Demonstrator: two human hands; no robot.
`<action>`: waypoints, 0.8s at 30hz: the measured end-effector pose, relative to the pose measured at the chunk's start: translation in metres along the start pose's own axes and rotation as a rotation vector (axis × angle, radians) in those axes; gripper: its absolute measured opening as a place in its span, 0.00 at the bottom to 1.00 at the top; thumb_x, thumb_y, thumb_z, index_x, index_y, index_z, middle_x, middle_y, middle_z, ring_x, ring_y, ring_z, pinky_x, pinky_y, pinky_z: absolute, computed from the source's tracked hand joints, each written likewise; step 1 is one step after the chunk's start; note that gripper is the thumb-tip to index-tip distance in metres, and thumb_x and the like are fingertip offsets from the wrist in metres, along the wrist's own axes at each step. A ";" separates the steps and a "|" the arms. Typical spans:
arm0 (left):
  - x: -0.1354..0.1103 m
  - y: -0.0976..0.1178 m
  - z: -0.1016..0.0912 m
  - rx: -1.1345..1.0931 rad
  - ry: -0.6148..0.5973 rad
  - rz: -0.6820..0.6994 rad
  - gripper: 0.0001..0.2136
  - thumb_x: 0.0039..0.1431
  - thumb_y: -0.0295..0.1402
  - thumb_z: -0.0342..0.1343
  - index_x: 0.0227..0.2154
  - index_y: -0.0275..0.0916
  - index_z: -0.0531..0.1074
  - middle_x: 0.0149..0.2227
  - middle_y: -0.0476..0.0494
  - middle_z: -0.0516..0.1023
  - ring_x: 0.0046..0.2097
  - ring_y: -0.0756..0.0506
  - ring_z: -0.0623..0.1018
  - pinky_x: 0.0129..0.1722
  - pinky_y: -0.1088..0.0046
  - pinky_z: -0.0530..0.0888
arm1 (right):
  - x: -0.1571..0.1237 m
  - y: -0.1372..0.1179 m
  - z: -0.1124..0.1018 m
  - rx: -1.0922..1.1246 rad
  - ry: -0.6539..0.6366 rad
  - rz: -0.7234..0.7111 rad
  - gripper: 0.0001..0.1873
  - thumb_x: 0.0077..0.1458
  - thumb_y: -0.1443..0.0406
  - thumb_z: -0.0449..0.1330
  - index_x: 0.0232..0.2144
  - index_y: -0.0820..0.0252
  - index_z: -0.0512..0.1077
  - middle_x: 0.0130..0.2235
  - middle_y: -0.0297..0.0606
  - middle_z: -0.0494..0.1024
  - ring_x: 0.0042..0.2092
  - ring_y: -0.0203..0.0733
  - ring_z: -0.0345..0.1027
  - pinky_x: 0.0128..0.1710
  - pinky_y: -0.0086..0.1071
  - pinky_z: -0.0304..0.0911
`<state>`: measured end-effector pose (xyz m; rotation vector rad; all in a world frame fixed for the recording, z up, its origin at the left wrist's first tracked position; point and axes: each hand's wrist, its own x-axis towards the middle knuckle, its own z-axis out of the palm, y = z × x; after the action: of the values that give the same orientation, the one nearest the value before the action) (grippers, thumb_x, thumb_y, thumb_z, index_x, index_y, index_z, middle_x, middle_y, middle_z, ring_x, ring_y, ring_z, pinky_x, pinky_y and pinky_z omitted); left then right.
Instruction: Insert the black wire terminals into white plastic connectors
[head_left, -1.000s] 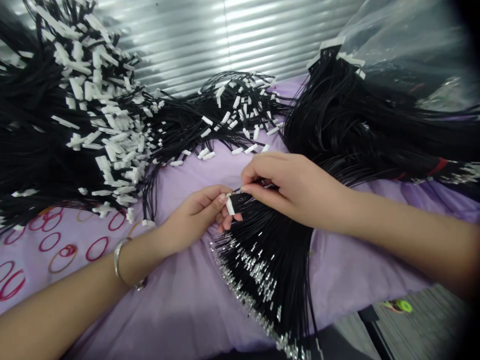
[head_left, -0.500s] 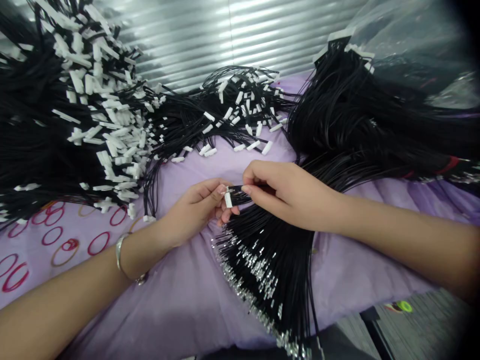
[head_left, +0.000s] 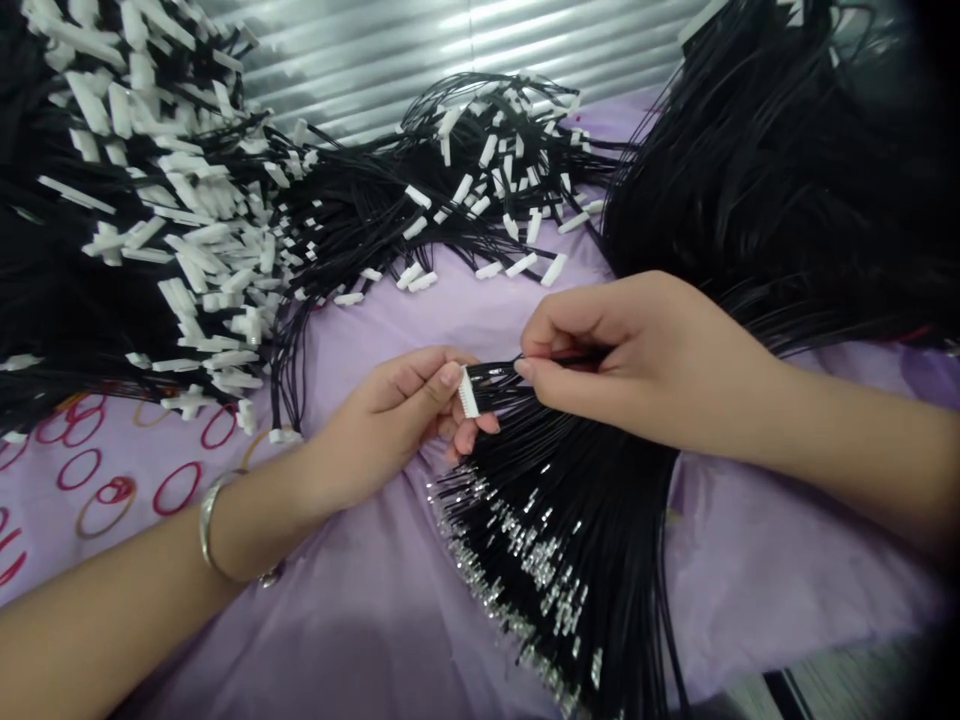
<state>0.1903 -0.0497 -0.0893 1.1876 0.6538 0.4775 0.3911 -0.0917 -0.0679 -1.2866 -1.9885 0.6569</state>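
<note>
Between thumb and fingers, my left hand (head_left: 420, 405) pinches a small white connector housing (head_left: 469, 392). Several black wires run from the housing toward my right hand (head_left: 637, 365), whose thumb and forefinger are closed on black wire (head_left: 501, 371) just right of the connector. Exactly how many wires sit in that pinch is hidden by the fingers. Below both hands, a fan of loose black wires (head_left: 600, 520) spreads out, with silvery metal terminals (head_left: 540, 560) at the ends.
A large heap of black cables with white connectors (head_left: 202, 230) lies at left, a smaller bundle (head_left: 480, 190) at the back. More black wires (head_left: 750, 200) pile at right. Red and yellow rubber bands (head_left: 176, 488) lie on the purple cloth (head_left: 360, 600). Behind is a corrugated shiny surface (head_left: 360, 70).
My right hand has shifted a little rightward from the connector, leaving more wire showing between the hands. The connector has turned slightly in my left fingers. The view has moved closer.
</note>
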 end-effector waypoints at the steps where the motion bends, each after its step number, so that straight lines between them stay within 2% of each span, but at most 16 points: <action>1: 0.000 0.000 0.000 -0.003 -0.002 0.005 0.12 0.59 0.40 0.57 0.35 0.34 0.71 0.27 0.48 0.76 0.24 0.55 0.71 0.23 0.82 0.69 | 0.000 0.000 0.000 -0.004 -0.011 0.001 0.08 0.51 0.67 0.58 0.21 0.61 0.68 0.19 0.27 0.63 0.22 0.28 0.54 0.21 0.29 0.50; 6: 0.000 -0.003 -0.002 -0.019 -0.020 0.025 0.11 0.60 0.39 0.56 0.37 0.34 0.71 0.28 0.48 0.76 0.24 0.55 0.72 0.23 0.82 0.70 | 0.000 0.000 -0.003 0.021 -0.052 0.013 0.09 0.52 0.68 0.58 0.21 0.61 0.68 0.19 0.26 0.64 0.22 0.27 0.56 0.20 0.28 0.50; 18: -0.001 -0.002 -0.003 -0.016 0.000 0.003 0.12 0.59 0.39 0.57 0.37 0.34 0.71 0.28 0.47 0.77 0.24 0.54 0.72 0.23 0.81 0.70 | 0.000 0.000 -0.002 0.038 0.000 -0.002 0.07 0.52 0.69 0.59 0.23 0.61 0.70 0.20 0.28 0.67 0.23 0.29 0.57 0.22 0.28 0.52; 21: 0.000 -0.003 -0.003 -0.028 -0.012 0.000 0.12 0.60 0.39 0.56 0.37 0.34 0.71 0.28 0.47 0.76 0.24 0.55 0.71 0.23 0.82 0.70 | 0.000 0.001 -0.003 -0.006 -0.012 -0.051 0.07 0.52 0.69 0.59 0.22 0.61 0.70 0.19 0.28 0.65 0.22 0.28 0.56 0.21 0.27 0.51; 24: 0.001 -0.003 -0.005 -0.033 -0.021 -0.014 0.12 0.61 0.39 0.55 0.35 0.33 0.72 0.28 0.47 0.75 0.24 0.56 0.70 0.22 0.83 0.69 | 0.000 0.003 -0.003 -0.148 -0.008 -0.186 0.06 0.53 0.69 0.57 0.24 0.62 0.69 0.21 0.29 0.67 0.23 0.28 0.57 0.23 0.26 0.52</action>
<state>0.1874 -0.0464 -0.0933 1.1550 0.6335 0.4616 0.3954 -0.0904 -0.0679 -1.1652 -2.1659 0.4330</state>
